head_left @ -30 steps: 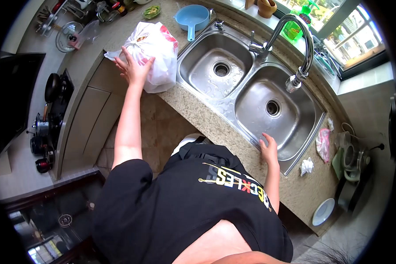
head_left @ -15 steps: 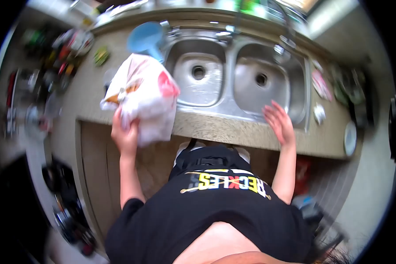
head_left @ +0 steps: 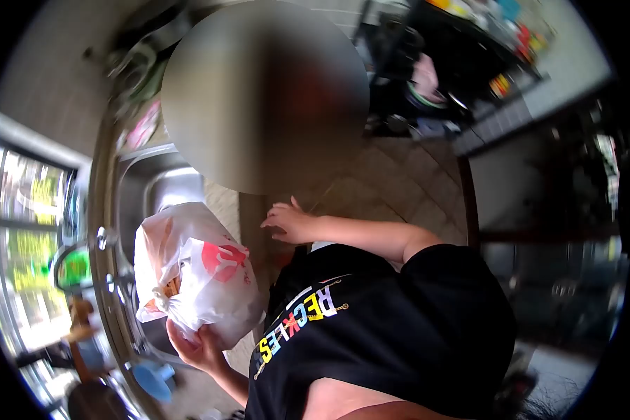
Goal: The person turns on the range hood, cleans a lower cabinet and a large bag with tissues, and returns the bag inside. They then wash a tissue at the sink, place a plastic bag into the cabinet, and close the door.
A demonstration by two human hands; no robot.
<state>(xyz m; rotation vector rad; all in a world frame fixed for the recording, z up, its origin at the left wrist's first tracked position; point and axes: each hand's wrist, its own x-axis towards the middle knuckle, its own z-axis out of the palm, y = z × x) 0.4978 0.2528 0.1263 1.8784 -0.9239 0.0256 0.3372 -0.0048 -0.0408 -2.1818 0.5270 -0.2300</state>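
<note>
A full white plastic bag (head_left: 210, 280) with a red print and a tied knot hangs in my left hand (head_left: 194, 346). My fingers are closed on the plastic below the knot. From this view the bag covers much of the sink (head_left: 143, 183) and part of the counter's front edge. My right hand (head_left: 292, 220) is held in front of my body, apart from the bag. Its fingers are loosely bent and spread, with nothing in them.
A blue dipper (head_left: 154, 380) lies on the counter past the sink. A pink packet (head_left: 144, 126) rests at the other end. Beyond the sink is a window (head_left: 28, 189). A dark rack (head_left: 434, 63) with several items stands on the tiled floor (head_left: 392, 175). A round blur hides the top middle.
My body and view have turned to the right, so the sink now lies at my left. The bag has come along in my left hand. My right hand has moved away from the sink.
</note>
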